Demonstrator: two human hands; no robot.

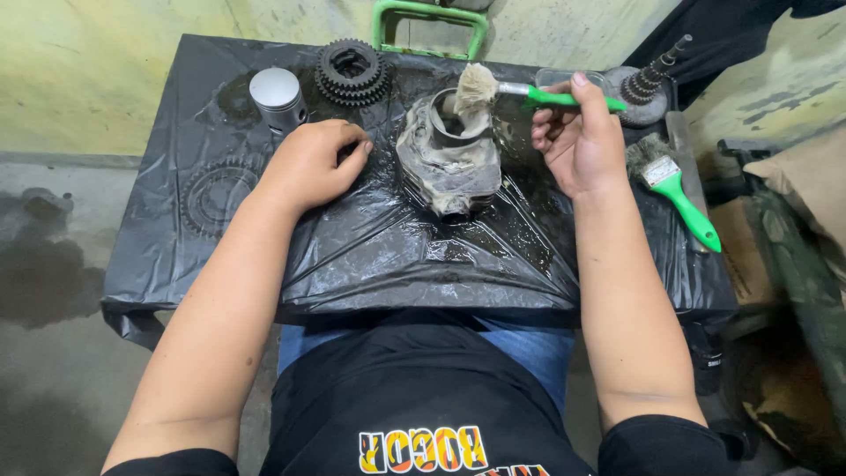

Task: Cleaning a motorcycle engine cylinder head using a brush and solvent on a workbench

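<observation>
Now right hand (577, 141) holds brush (493, 90), bristles over grey housing's (448, 159) open bore.

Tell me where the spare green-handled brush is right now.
In the head view, the spare brush lies at the table's right edge, just right of the right hand.

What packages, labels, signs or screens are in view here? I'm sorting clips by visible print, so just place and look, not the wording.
Printed shirt design: bottom centre, on the person's black shirt; blocky letters in orange, yellow and white.
Cardboard box: right edge, beside the table; brown, partly cut off, no label visible.
No signs or screens show. The green-handled brush in the right hand shows no readable label.
</observation>
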